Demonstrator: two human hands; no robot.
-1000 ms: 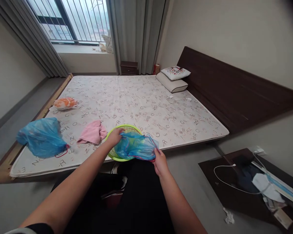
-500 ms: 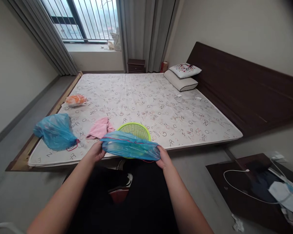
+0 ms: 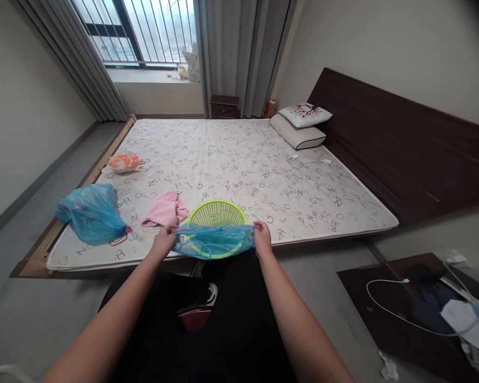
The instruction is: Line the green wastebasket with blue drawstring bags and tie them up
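A translucent blue plastic bag (image 3: 215,246) is stretched between my two hands, its red drawstring edge running across the top. My left hand (image 3: 166,239) pinches the bag's left corner, and my right hand (image 3: 262,238) grips the right corner. Behind and partly under the bag stands a lime-green plastic basket (image 3: 217,211) at the near edge of the mattress; its lower part shows dimly through the film. Just left of the basket lies a crumpled pink towel (image 3: 165,208).
A filled blue bag (image 3: 91,213) with a red tie and an orange-and-white bag (image 3: 125,162) lie on the left of the mattress (image 3: 207,149). Two pillows (image 3: 301,127) and a white cable (image 3: 297,161) are at the right. A dark nightstand (image 3: 415,298) holds cloths and a charger cord.
Both hands have raised the bag's top edge slightly and pulled it straighter, with the right hand higher. The bag hangs flatter, and more of the basket shows behind and through it.
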